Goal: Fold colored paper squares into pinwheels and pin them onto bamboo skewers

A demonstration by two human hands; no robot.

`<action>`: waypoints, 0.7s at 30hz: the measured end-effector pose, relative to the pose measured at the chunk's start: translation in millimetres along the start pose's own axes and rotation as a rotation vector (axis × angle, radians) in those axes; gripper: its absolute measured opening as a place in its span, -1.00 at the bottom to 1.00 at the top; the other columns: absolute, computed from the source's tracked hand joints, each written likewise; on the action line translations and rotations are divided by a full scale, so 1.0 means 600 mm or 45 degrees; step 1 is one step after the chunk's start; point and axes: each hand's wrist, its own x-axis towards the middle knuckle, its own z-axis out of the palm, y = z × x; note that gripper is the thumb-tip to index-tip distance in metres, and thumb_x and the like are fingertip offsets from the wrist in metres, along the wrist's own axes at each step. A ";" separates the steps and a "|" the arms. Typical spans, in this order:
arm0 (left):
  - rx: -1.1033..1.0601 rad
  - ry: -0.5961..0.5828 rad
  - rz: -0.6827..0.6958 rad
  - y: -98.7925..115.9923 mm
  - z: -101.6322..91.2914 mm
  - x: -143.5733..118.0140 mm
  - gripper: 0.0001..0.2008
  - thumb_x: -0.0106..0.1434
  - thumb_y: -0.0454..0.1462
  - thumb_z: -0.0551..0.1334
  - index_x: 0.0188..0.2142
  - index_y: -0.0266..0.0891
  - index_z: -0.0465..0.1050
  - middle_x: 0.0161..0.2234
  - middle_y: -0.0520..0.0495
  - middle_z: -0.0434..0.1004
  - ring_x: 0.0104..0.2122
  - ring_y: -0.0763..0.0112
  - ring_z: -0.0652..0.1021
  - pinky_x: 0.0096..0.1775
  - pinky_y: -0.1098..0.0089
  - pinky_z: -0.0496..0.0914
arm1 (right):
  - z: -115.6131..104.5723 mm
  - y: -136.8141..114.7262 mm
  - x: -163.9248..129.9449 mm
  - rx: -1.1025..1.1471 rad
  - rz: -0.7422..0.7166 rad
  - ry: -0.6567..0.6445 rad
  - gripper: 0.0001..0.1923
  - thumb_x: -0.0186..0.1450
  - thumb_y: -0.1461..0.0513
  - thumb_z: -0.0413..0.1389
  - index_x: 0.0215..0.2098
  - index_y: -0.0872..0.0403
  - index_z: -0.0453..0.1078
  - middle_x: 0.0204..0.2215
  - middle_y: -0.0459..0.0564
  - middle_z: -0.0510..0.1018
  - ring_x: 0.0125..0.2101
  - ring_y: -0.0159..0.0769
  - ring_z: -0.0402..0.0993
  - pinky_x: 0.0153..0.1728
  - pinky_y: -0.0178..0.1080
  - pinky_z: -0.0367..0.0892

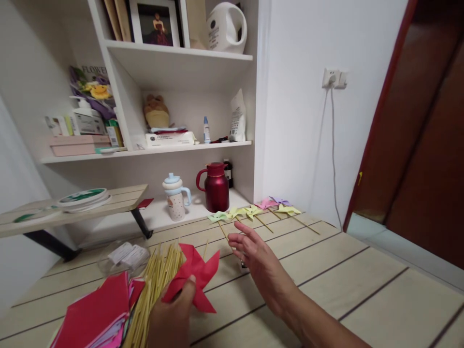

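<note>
My left hand [177, 309] pinches a red paper pinwheel [197, 275] between thumb and fingers. A thin stick end shows just behind its upper edge; whether it joins the pinwheel I cannot tell. Over the middle of the table, my right hand [257, 261] is open with its fingers stretched out, holding nothing visible. Beneath its palm sits a small object [243, 265], mostly hidden. To the left of the pinwheel lies a bundle of thin wooden sticks [159, 270]. Beside the bundle is a stack of coloured paper [97, 309] with red on top.
Several pinwheels on sticks [253, 211] lie along the table's back edge. A clear plastic container [123, 256] sits behind the paper. On the shelf stand a red thermos jug [216, 188] and a pale cup [176, 200]. A small raised stand [134, 195] carries plates.
</note>
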 end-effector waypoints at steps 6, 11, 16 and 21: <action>0.307 0.038 0.076 -0.016 0.011 -0.007 -0.82 -0.24 -0.22 0.32 -0.52 -0.05 0.56 -0.78 0.01 0.31 -0.49 -0.02 0.56 -0.44 0.24 0.34 | 0.003 0.029 -0.006 -0.044 0.064 0.025 -0.04 -0.08 0.16 0.46 0.24 -0.11 0.21 -0.02 0.01 0.48 0.02 -0.11 0.41 0.06 -0.07 0.28; 0.201 0.095 -0.040 0.042 0.019 -0.007 -0.97 -0.13 -0.21 0.30 -0.59 -0.03 0.52 -0.70 -0.02 0.47 -0.25 -0.08 0.62 -0.25 0.19 0.46 | 0.021 0.042 -0.024 0.186 0.234 -0.150 0.20 -0.15 0.30 0.48 0.35 -0.02 -0.01 -0.19 -0.05 0.55 -0.14 -0.16 0.53 -0.01 -0.10 0.36; -0.076 -0.133 -0.210 0.086 0.020 -0.005 -0.94 -0.14 -0.20 0.36 -0.60 -0.07 0.54 -0.59 -0.06 0.62 -0.34 -0.01 0.65 -0.26 0.21 0.52 | 0.024 0.032 -0.033 0.183 0.234 -0.206 0.24 -0.11 0.34 0.46 0.38 -0.10 -0.12 -0.19 -0.06 0.58 -0.16 -0.18 0.57 -0.04 -0.12 0.39; -0.148 -0.164 -0.211 0.046 0.043 -0.007 -0.83 -0.17 -0.12 0.40 -0.59 -0.10 0.53 -0.58 -0.06 0.64 -0.49 0.06 0.63 -0.37 0.21 0.52 | 0.014 0.026 -0.024 0.047 0.163 -0.097 0.13 -0.10 0.27 0.47 0.33 -0.13 0.03 -0.10 -0.03 0.50 -0.13 -0.17 0.52 -0.04 -0.10 0.40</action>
